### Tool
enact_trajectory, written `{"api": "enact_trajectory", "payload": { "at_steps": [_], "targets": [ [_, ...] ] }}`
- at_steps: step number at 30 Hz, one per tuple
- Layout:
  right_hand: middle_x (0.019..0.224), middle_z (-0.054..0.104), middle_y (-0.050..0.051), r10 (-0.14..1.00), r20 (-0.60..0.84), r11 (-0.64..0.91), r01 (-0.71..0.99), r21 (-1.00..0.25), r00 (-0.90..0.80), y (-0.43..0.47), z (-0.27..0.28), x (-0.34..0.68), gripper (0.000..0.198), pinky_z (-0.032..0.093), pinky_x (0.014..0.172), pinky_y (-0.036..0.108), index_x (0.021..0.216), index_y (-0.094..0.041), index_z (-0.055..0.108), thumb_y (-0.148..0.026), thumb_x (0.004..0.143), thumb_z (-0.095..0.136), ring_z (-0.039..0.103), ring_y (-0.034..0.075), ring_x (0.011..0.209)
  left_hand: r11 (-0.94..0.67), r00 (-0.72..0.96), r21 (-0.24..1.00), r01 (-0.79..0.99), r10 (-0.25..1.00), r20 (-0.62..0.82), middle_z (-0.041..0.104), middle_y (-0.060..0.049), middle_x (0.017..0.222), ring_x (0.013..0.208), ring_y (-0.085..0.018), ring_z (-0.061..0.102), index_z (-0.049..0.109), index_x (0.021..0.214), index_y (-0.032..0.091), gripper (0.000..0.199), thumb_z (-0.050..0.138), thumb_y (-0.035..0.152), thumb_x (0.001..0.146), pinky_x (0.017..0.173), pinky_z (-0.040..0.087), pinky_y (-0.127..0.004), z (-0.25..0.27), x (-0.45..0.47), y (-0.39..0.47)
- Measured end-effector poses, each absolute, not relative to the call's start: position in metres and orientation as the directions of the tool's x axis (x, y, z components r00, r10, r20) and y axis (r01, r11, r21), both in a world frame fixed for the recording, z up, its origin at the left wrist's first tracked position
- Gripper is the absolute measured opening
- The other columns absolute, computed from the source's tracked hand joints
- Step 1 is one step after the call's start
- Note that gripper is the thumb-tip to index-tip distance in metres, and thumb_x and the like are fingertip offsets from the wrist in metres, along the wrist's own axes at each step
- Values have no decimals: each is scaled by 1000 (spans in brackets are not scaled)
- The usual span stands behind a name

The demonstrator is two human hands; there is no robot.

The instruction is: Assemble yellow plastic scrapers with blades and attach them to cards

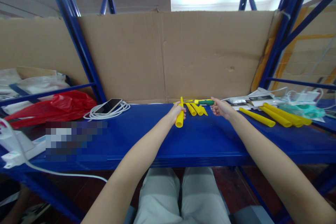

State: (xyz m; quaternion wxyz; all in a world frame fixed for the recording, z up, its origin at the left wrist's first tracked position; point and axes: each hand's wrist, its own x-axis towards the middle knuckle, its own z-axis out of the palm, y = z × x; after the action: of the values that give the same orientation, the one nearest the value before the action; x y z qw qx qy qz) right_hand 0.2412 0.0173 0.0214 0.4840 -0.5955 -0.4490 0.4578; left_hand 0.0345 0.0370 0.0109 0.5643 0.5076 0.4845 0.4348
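As I look down through the head camera, I count two bare hands at the centre of the frame, out over a blue metal shelf [147, 140]. The left hand [175, 112] is closed around one tapered yellow plastic tube [180, 120], held just left of the loose ones at mid-frame. The tube looks smooth, glossy and hollow: its wide round mouth faces down toward me, and its narrower end points up and away. I see the right hand [219, 107], right of centre, with its fingers gripping one green-and-yellow screwdriver [206, 102] by the handle end. The thin shaft points left toward the tube, but I cannot tell whether its tip touches. Between the hands I count three loose yellow tubes [190, 109], lying side by side; at the right of the frame lie four more yellow tubes [257, 117], one a little apart and three overlapping. At the left I make out one red plastic bag [63, 106] and one dark-screened phone [109, 106] resting on one coil of white cable [123, 109]. One brown cardboard panel [126, 56] stands behind the shelf.
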Motion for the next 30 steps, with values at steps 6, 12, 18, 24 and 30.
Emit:
{"api": "enact_trajectory", "payload": {
  "at_steps": [6,12,18,24,30],
  "targets": [
    [38,42,-4,977,-119,-140,111,-984,176,15,22,240,36,31,37,19,72,-16,47,-44,91,37,40,8,33,104,149,995,-4,984,-102,48,4,61,37,-7,43,24,134,27,69,42,1,72,39,39,-19,8,34,41],
    [38,42,-4,972,-148,-171,115,-979,181,16,22,240,36,32,38,18,72,-16,47,-44,92,36,39,7,33,105,158,994,8,982,-105,48,4,61,38,-7,43,23,135,26,70,42,1,72,40,39,-19,8,34,41],
    [38,41,-5,969,-166,-189,118,-975,183,14,25,237,35,31,39,19,73,-16,46,-44,92,35,38,8,33,102,164,995,10,981,-102,47,4,61,39,-8,43,18,139,27,74,41,1,73,38,37,-17,10,34,38],
    [39,43,-4,967,-194,-215,114,-970,167,16,23,239,36,32,39,19,74,-17,46,-45,92,32,39,8,34,104,168,994,15,980,-105,47,4,61,39,-7,43,18,140,30,75,41,2,74,38,37,-16,11,35,36],
    [42,45,-4,969,-189,-207,103,-973,157,17,22,240,36,31,38,19,78,-17,46,-51,89,39,41,9,35,98,176,995,3,980,-97,47,4,61,39,-7,44,19,140,29,75,42,2,73,40,39,-18,12,34,37]
  ]
}}
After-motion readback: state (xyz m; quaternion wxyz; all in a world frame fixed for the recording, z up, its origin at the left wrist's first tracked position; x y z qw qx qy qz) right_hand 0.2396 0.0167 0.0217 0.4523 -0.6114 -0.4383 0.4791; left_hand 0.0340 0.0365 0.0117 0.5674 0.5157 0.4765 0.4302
